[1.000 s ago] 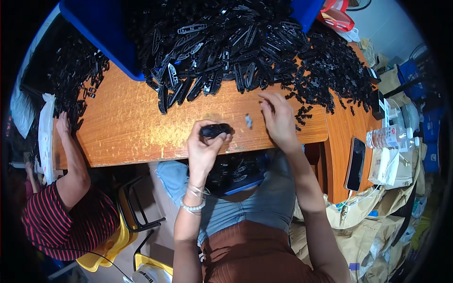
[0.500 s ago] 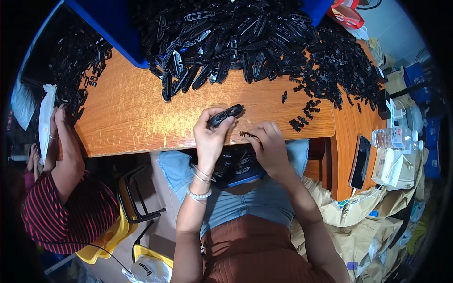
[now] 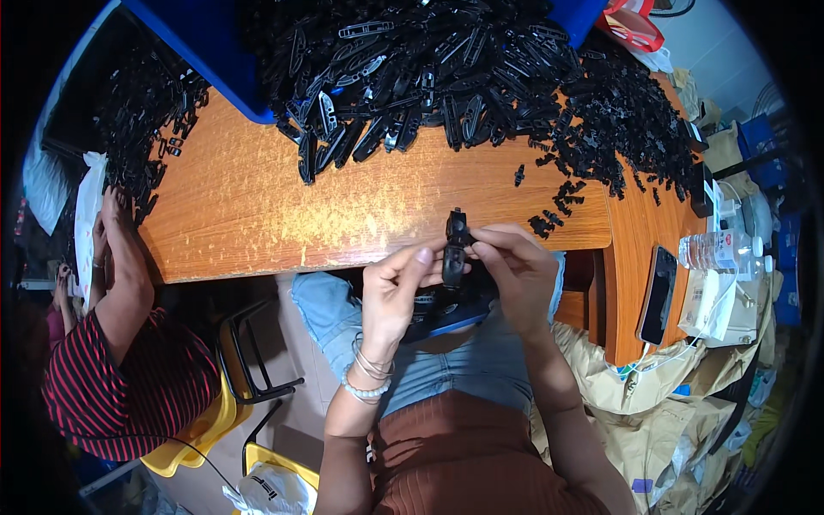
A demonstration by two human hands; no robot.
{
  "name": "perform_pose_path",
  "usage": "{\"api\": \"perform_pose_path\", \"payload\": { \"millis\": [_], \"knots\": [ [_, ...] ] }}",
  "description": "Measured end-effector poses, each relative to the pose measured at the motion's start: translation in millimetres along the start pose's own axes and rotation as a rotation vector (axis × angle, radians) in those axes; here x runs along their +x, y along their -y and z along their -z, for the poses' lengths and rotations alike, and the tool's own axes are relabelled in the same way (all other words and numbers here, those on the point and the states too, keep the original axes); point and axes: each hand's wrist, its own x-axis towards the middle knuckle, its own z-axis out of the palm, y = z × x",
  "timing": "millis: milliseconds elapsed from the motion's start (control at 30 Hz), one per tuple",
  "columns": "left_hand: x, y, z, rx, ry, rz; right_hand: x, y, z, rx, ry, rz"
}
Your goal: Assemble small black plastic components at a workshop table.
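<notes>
My left hand [image 3: 394, 287] pinches a long black plastic part [image 3: 455, 249], its two narrow sections joined at a waist. It is held upright over my lap, just off the table's front edge. From the other side, my right hand [image 3: 518, 273] meets it with thumb and fingers closed. Between those fingertips is a small dark piece, mostly hidden, pressed against the part's waist. A large heap of similar long black parts [image 3: 412, 77] covers the back of the table. To its right lies a pile of small black toothed pieces [image 3: 635, 120], some scattered toward me.
The wooden table [image 3: 326, 206] has a worn top. A blue bin [image 3: 202, 56] stands at the back left. At right are a phone [image 3: 657, 294] and clear plastic bottles [image 3: 717, 251]. On the left a person in a striped shirt [image 3: 129, 386] works beside another black pile.
My left hand has turned the long part from slanted to upright and brought it right and down. My right hand has carried its small toothed piece up against the part's side.
</notes>
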Motion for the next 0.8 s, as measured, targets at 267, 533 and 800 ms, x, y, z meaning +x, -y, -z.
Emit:
{"api": "perform_pose_path", "payload": {
  "millis": [267,533,800],
  "knots": [
    [-2.6,-0.7,10.7,0.189,0.129,-0.119,7.0,16.8,9.2,-0.336,0.278,0.305],
    [-3.4,-2.9,7.8,0.098,0.097,-0.080,3.6,10.5,17.2,-0.677,0.285,0.599],
    [4.6,0.3,3.6,0.213,0.026,-0.205,1.5,-7.5,19.9,-0.141,0.373,-0.292]
  ]
}}
